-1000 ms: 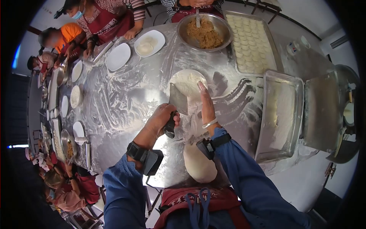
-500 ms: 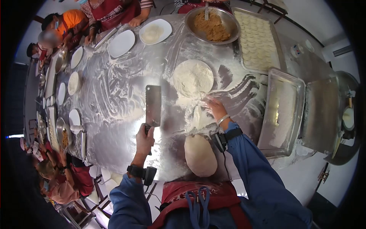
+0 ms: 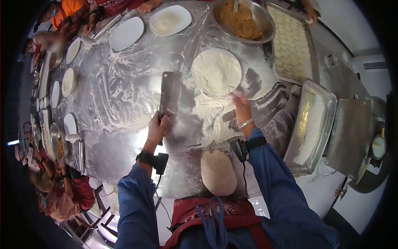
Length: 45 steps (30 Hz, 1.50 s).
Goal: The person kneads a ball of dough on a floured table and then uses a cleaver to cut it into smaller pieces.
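My left hand (image 3: 156, 128) is closed around the dark handle of a cleaver (image 3: 170, 93), its broad blade pointing away from me over the floured table. My right hand (image 3: 241, 107) is by the near rim of a round plate of flour (image 3: 217, 71). Its fingers are stretched out and slightly blurred, and I see nothing held in them. Loose flour (image 3: 217, 124) lies on the metal between that plate and a large oval lump of dough (image 3: 218, 172), which rests close to my apron.
A steel bowl of brown filling (image 3: 242, 20) and a tray of dumplings (image 3: 291, 45) stand at the back right. Nearer is a floured metal tray (image 3: 311, 128). White plates (image 3: 127, 33) line the far side. Other people work at the back and left; a hand (image 3: 311, 16) shows beyond the dumplings.
My right hand has shifted up to the plate's near rim, and more flour lies spread below it. The cleaver stays in my left hand. The view has tilted down; a person's hand appears beyond the dumplings.
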Tool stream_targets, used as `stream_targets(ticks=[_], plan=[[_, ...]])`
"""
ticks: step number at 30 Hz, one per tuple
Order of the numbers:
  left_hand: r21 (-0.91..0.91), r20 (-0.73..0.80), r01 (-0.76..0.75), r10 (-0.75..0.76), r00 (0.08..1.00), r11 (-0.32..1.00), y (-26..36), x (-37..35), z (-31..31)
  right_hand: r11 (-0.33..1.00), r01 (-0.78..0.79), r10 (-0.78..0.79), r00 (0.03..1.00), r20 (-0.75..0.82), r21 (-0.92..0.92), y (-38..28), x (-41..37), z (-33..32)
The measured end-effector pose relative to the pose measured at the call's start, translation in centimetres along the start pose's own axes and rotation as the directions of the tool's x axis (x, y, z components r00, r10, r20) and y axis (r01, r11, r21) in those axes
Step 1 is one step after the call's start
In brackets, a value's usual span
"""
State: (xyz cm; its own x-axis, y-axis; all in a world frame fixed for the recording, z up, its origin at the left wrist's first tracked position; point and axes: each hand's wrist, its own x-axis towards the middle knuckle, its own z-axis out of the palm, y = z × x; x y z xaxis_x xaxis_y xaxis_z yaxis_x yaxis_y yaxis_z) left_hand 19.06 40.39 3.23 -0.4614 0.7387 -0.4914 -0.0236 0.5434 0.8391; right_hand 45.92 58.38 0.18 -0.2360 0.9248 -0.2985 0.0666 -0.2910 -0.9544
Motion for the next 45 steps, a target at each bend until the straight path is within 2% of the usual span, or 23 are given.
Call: stream_targets(ticks=[1,2,4,6,8,14,16,18,20,22,23,25,26,28,30,32,34,36,38,40,41,44,45], plan=[[0.089,0.031,-0.059,0.056,0.998,0.994,-0.5,0.2,0.5,0.933,0.224,-0.240,0.971,-0.022,-0.282,0.2,0.7,-0.9],[0.174,0.065,-0.122,0.112,0.992,0.977,-1.0,0.4,1.0,0.933,0.219,-0.236,0.971,-0.026,-0.285,-0.2,1.0,-1.5],[0.336,0.111,-0.224,0.198,0.974,0.915,-1.3,-0.2,2.1,0.772,0.192,-0.312,0.945,-0.099,-0.606,-1.8,1.2,-2.2],[0.342,0.143,-0.244,0.206,0.968,0.907,-1.3,-1.6,3.9,0.765,0.239,-0.340,0.938,-0.061,-0.598,-1.0,1.8,-2.5],[0.309,0.106,-0.179,0.153,0.983,0.934,-0.6,-3.0,5.5,0.592,0.386,-0.428,0.895,0.130,-0.707,0.4,2.1,-1.9],[0.252,0.141,-0.085,0.050,0.989,0.964,-0.3,-4.4,7.5,0.545,0.472,-0.393,0.874,0.286,-0.693,2.4,-0.4,0.5],[0.312,0.210,-0.159,0.096,0.973,0.936,0.3,-5.1,7.7,0.637,0.508,-0.370,0.861,0.348,-0.579,0.4,-2.4,0.8],[0.354,0.240,-0.206,0.124,0.963,0.912,0.0,-5.8,7.7,0.616,0.526,-0.398,0.850,0.345,-0.586,1.3,-4.1,0.0],[0.393,0.274,-0.257,0.155,0.949,0.883,-0.4,-6.5,7.5,0.741,0.416,-0.348,0.909,0.228,-0.527,1.9,-6.2,-0.9],[0.471,0.331,-0.365,0.223,0.917,0.803,-1.1,-7.3,6.8,0.757,0.409,-0.334,0.913,0.235,-0.511,1.9,-7.8,-2.0],[0.468,0.332,-0.364,0.221,0.917,0.806,-1.2,-7.9,6.4,0.761,0.370,-0.358,0.924,0.132,-0.532,1.2,-8.6,-2.3],[0.302,0.236,-0.170,0.099,0.967,0.938,-1.2,-8.9,5.7,0.713,0.324,-0.436,0.900,-0.031,-0.622,1.7,-9.0,-3.2],[0.301,0.238,-0.168,0.097,0.966,0.939,-1.8,-9.1,5.4,0.712,0.321,-0.434,0.900,-0.032,-0.624,2.0,-8.9,-3.1],[0.236,0.128,0.028,-0.059,0.990,0.971,-3.6,-9.1,5.1,0.761,0.167,-0.346,0.921,-0.176,-0.626,2.9,-8.7,-2.0],[0.217,0.144,0.027,-0.060,0.988,0.976,-4.4,-8.8,5.9,0.704,0.242,-0.393,0.916,-0.082,-0.668,2.8,-8.7,-1.1],[0.366,0.204,-0.103,0.029,0.979,0.925,-4.7,-8.7,7.9,0.641,0.310,-0.425,0.905,0.011,-0.702,2.8,-8.8,-0.7],[0.342,0.266,-0.065,-0.030,0.964,0.937,-3.2,-8.3,10.1,0.634,0.382,-0.437,0.894,0.095,-0.673,2.6,-8.7,-0.9],[0.442,0.297,-0.323,0.203,0.933,0.837,-2.0,-7.8,11.9,0.680,0.360,-0.423,0.904,0.060,-0.638,2.6,-8.3,-0.5],[0.431,0.352,-0.300,0.148,0.924,0.851,-1.5,-6.9,12.5,0.719,0.337,-0.416,0.909,0.012,-0.608,2.6,-7.9,0.2],[0.405,0.417,-0.446,0.273,0.867,0.798,-2.0,-6.0,12.7,0.701,0.335,-0.440,0.898,-0.012,-0.630,2.3,-7.6,0.8],[0.415,0.477,-0.352,0.128,0.870,0.839,-1.6,-5.4,12.6,0.714,0.312,-0.421,0.907,-0.029,-0.627,2.2,-7.4,1.0],[0.305,0.552,-0.176,-0.023,0.834,0.936,0.1,-4.7,12.9,0.728,0.286,-0.414,0.908,-0.069,-0.623,2.3,-7.0,0.9],[0.294,0.575,-0.196,-0.009,0.818,0.935,0.6,-4.6,12.9,0.746,0.301,-0.413,0.909,-0.058,-0.595,2.1,-6.9,0.9]])
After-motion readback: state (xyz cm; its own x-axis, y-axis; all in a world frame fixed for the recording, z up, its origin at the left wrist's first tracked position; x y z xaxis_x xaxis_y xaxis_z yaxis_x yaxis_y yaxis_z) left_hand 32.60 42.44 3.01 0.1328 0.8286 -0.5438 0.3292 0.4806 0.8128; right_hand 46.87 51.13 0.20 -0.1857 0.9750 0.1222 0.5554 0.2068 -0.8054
